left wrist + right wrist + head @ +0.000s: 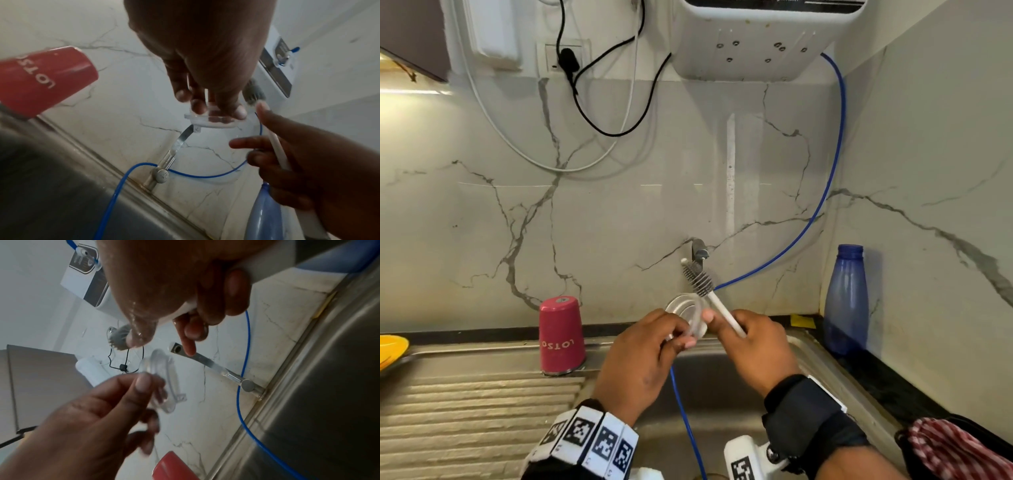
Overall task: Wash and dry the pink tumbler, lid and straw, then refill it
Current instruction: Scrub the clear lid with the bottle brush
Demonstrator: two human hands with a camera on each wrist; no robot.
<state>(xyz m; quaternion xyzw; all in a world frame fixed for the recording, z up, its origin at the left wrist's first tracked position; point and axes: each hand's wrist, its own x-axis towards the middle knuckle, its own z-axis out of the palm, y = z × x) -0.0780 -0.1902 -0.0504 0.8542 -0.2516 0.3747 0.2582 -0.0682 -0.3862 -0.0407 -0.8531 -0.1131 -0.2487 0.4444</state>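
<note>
While pinched in the left hand (643, 356), clear round lid (690, 313)

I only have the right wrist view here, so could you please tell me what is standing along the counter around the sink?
Observer: A pink tumbler stands upside down on the ribbed drainboard, left of the basin.
Operator: Thank you. I see a grey bristly thing by the thumb; what is it part of?
Observer: It is the head of a bottle brush; the right hand grips its white handle, bristles pointing up towards the tap.
Operator: And is there anything to the right of the sink?
Observer: A blue bottle without a cap stands in the corner, and a red checked cloth lies nearer the person.
Operator: Which hand has the clear lid?
Observer: The left hand holds the lid by its rim over the basin.
</note>
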